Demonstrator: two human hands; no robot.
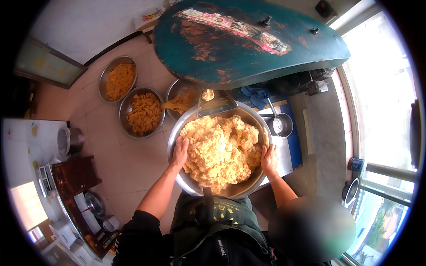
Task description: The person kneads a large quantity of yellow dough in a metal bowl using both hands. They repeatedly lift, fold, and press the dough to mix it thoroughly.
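Note:
Both hands are on a large metal bowl (pixel 254 114) held in front of my body. A big heap of crumbly yellow dough (pixel 222 148) fills it. My left hand (pixel 179 153) grips the bowl's left side, its thumb by the dough. On the opposite side my right hand (pixel 269 159) grips the rim, fingers partly hidden. At the bowl's far edge is a dark metal chute (pixel 217 106), with a small lump of dough (pixel 207 95) on it. Above this stands a worn green machine (pixel 248 42).
Metal basins of yellow dough strips (pixel 144 113) stand on the tiled floor to the left, one partly under the machine. A small saucepan (pixel 284 124) and a blue cloth (pixel 255 95) lie at the right. A dark wooden table (pixel 75 175) stands far left; windows line the right.

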